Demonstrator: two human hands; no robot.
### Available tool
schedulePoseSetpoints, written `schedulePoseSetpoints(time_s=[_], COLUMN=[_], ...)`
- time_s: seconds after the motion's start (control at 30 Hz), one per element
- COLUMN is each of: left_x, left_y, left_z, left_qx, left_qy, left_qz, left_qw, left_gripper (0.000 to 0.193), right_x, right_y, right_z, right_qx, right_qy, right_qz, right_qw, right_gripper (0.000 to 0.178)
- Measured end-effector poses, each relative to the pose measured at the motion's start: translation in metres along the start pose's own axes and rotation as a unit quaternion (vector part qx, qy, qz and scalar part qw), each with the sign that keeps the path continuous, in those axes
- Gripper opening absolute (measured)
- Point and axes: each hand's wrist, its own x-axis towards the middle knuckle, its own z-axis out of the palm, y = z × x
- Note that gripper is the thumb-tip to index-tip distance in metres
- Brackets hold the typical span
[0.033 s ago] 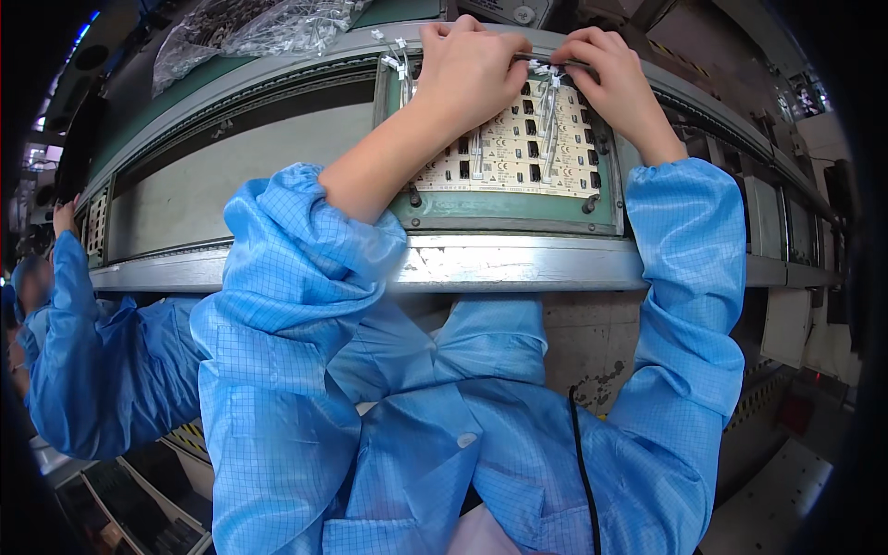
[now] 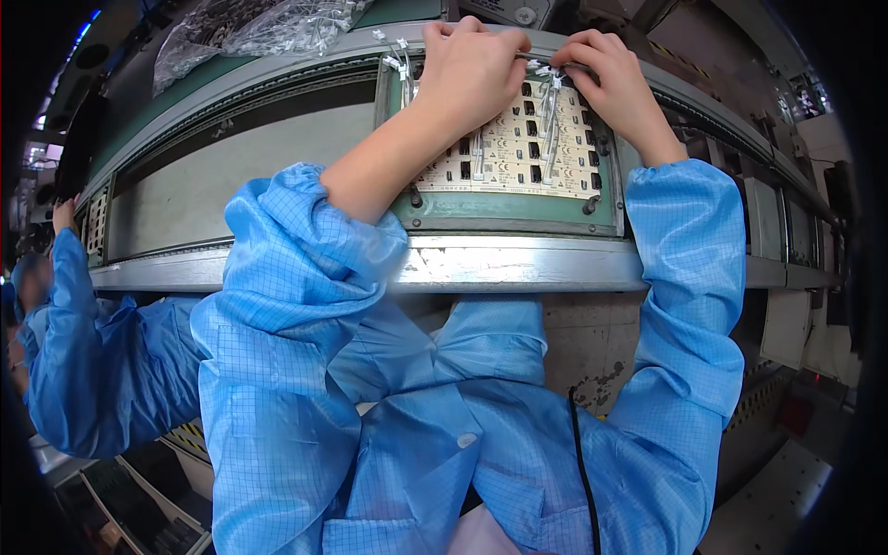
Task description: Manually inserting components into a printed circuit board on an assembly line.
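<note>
Both my hands reach over the far edge of a cream circuit board panel (image 2: 513, 174) with rows of black components. It lies in a green carrier frame (image 2: 499, 211). My left hand (image 2: 470, 76) is closed, its fingers curled and thumb pressed in at a thin dark wire; its fingertips are partly hidden. My right hand (image 2: 612, 85) pinches the wire just to the right, beside white connectors (image 2: 557, 81). From these connectors pale wire leads (image 2: 552, 125) lie down across the panel. More white-tipped leads (image 2: 403, 69) stand at the carrier's far left corner.
A clear plastic bag (image 2: 264, 32) of white-tipped leads lies beyond the rail at the far left. A metal rail (image 2: 518, 264) runs along the near side. At the left edge a co-worker's blue sleeve (image 2: 69, 296) and hand (image 2: 65, 217) reach the same line.
</note>
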Motion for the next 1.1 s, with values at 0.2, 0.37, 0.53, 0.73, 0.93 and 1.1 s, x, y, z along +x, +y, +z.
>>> schedulePoseSetpoints(time_s=[0.2,0.37,0.53,0.73,0.93,1.1], left_x=[0.005,0.005,0.012,0.014,0.016,-0.001], left_y=[0.013,0.017,0.02,-0.012,-0.087,-0.068], left_z=[-0.013,-0.026,-0.041,-0.066,-0.128,-0.093], left_qx=[0.018,0.035,-0.042,-0.043,0.099,0.071], left_qy=[-0.049,-0.071,-0.058,0.069,-0.102,-0.213], left_qz=[-0.015,-0.033,-0.066,0.002,-0.221,-0.245], left_qw=[0.999,0.996,0.995,0.997,0.965,0.943], left_gripper=[0.024,0.015,0.016,0.019,0.032,0.049], right_x=[-0.003,-0.003,-0.002,0.002,0.001,0.001], right_y=[-0.004,-0.013,-0.015,-0.02,-0.021,-0.019], right_z=[-0.007,-0.012,-0.014,-0.012,-0.013,-0.006], right_qx=[-0.03,-0.04,0.008,0.025,0.026,0.028], right_qy=[-0.035,-0.035,-0.012,0.037,0.061,0.061], right_qz=[-0.012,-0.008,-0.007,-0.027,-0.01,-0.011], right_qw=[0.999,0.999,1.0,0.999,0.998,0.998], right_gripper=[0.017,0.021,0.025,0.031,0.028,0.027])
